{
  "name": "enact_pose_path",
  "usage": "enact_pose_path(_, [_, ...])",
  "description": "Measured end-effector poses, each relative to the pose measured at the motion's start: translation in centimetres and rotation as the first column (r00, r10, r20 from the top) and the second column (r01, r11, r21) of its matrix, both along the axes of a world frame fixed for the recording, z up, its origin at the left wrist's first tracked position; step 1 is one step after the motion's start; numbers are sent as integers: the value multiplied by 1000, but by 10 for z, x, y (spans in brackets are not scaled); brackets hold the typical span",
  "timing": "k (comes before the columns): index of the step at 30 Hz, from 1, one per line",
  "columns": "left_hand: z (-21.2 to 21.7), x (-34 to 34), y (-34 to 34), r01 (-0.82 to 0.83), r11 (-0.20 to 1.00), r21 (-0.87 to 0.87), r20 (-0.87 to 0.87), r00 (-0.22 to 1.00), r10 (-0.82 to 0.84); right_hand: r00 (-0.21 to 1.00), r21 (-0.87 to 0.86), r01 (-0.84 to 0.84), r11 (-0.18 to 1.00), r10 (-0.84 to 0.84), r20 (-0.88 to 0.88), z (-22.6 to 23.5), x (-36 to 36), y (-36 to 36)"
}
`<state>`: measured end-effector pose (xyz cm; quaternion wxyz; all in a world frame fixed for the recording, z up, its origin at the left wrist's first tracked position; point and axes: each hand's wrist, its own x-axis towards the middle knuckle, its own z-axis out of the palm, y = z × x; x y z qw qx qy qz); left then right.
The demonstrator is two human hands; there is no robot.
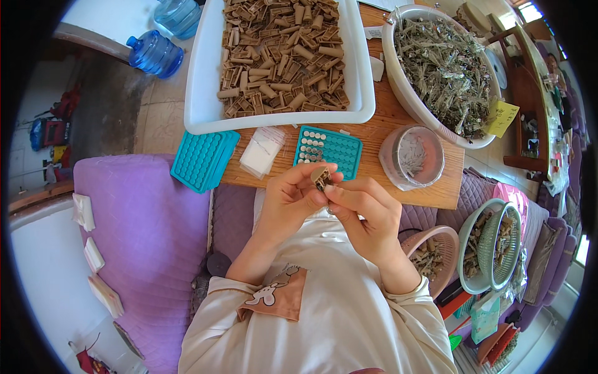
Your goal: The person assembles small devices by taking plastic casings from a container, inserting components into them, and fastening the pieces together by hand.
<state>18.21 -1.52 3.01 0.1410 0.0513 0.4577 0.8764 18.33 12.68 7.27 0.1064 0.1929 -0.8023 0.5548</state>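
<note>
In front of my chest, my left hand [283,202] is closed around a small brown plastic housing [321,176], with dark and metallic parts showing inside it. The thumb and fingers of my right hand [369,218] are pinched together at the housing's lower right edge; any small part between them is too small to make out. Just beyond my fingers lies a teal tray [349,151] with rows of small round white and silvery discs [311,147] in its left half. A large white bin [367,103] farther off holds many similar brown housings [283,59].
Stacked teal trays [202,163] and clear plastic bags [261,151] lie on the wooden table [430,198]. To the right stand a tub [385,163] of slim pale pieces and a big basin [398,81] of wired parts. Baskets [476,283] of parts sit at lower right.
</note>
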Motion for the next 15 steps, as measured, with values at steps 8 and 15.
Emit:
enact_pose_path(8, [4, 5, 2, -33, 999, -10, 30, 999, 34, 998, -19, 48, 999, -47, 43, -15, 8, -6])
enact_pose_path(15, [8, 5, 6, -42, 999, -23, 47, 998, 43, 988, 26, 140, 990, -141, 65, -14, 11, -11])
